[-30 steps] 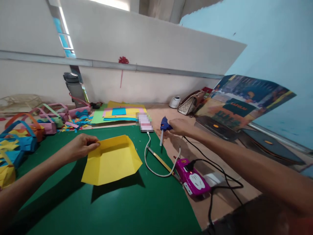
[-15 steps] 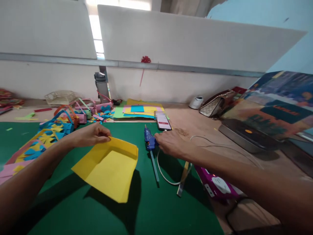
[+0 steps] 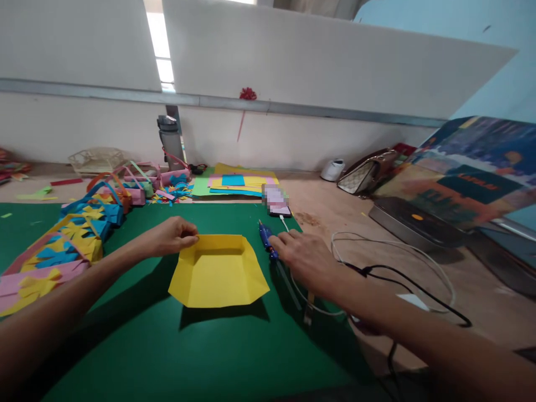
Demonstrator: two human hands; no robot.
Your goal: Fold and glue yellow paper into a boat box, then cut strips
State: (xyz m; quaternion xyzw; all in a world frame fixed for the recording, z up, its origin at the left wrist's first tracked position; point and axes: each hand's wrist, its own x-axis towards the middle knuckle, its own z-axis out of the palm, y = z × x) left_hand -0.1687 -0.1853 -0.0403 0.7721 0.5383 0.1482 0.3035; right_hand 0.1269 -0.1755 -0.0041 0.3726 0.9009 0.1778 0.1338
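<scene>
My left hand (image 3: 178, 235) pinches the back left corner of a yellow paper tray (image 3: 220, 276), folded with raised sides; its front flap slopes outward. The tray casts a shadow on the green mat (image 3: 154, 346). My right hand (image 3: 304, 254) is closed on a blue hot glue gun (image 3: 266, 237), whose handle is hidden under the fingers. The gun's nozzle points away from me, and a clear glue stick (image 3: 288, 285) sticks out of its rear toward me. Near that stick lies a thin flat strip (image 3: 309, 310), partly under my right forearm.
Small paper baskets with flowers (image 3: 79, 229) line the left side. Behind the mat are stacked coloured papers (image 3: 232, 180), a phone (image 3: 276, 201) on a white cable, and a grey bottle (image 3: 171, 142). Black and white cables (image 3: 419, 273), a metal case (image 3: 412, 223) and a handbag (image 3: 366, 172) occupy the right.
The yellow tray has turned and shifted right, its front now facing me more squarely. My right hand and the glue gun have moved right. The view has also shifted slightly.
</scene>
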